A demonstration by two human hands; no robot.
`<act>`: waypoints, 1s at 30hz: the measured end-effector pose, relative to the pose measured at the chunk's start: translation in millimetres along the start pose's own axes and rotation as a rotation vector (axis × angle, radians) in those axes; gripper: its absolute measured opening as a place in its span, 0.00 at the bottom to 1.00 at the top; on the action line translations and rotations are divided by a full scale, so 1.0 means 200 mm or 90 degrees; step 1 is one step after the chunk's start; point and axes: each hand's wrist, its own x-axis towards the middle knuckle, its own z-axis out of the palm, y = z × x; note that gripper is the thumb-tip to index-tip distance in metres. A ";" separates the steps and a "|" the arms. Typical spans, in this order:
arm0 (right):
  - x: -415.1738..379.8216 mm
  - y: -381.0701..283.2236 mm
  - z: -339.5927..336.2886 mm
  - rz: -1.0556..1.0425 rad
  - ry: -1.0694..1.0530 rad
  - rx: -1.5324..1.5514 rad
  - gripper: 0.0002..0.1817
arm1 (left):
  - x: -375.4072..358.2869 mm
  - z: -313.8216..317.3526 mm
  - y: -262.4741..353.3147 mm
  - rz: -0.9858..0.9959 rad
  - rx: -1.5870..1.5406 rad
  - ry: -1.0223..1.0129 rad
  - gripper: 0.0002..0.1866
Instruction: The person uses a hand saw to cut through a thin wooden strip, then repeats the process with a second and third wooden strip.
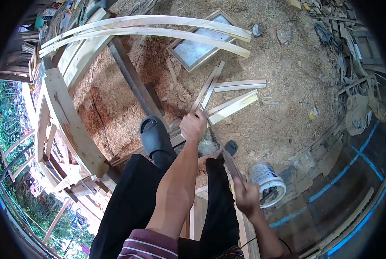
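Note:
A long, narrow brownish strip (pixel 227 162) runs slantwise between my two hands, above the ground and in front of my legs. My left hand (pixel 193 125) is closed at its far end, the fist at the strip's edge. Lower down, my right hand (pixel 247 196) is wrapped around the near end, slightly blurred. Whether the strip is wood or a tool blade I cannot tell. Just beyond my left hand, thin wooden sticks (pixel 210 84) and short pale slats (pixel 234 108) lie on the sawdust. Pale boards (pixel 244 228) show below my right hand.
A white bucket (pixel 266 181) with things inside stands beside my right hand. Two long curved wooden strips (pixel 145 32) arch over a framed pane (pixel 201 43). Thick curved timbers (pixel 69 116) stand at the left. A dark beam (pixel 134 80) lies past my sandalled foot (pixel 155 136).

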 end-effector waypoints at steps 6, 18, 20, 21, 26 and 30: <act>0.48 -0.02 0.22 -0.032 0.041 -0.019 0.18 | 0.01 0.00 0.03 -0.001 0.004 0.005 0.25; -0.05 0.02 -0.05 0.081 -0.043 -0.080 0.18 | 0.01 0.03 -0.01 0.012 -0.001 0.003 0.25; 0.08 0.15 0.08 -0.363 0.160 -0.368 0.18 | 0.01 0.02 -0.01 0.006 0.007 0.006 0.25; 0.22 0.09 0.11 -0.154 0.073 -0.185 0.19 | 0.00 0.02 0.00 0.001 0.013 0.012 0.25; 0.46 -0.08 0.19 0.025 0.010 -0.005 0.22 | -0.01 0.02 -0.02 0.033 -0.005 0.026 0.24; -0.06 0.00 -0.03 0.068 -0.007 0.020 0.19 | -0.01 0.02 0.00 0.015 0.031 0.027 0.25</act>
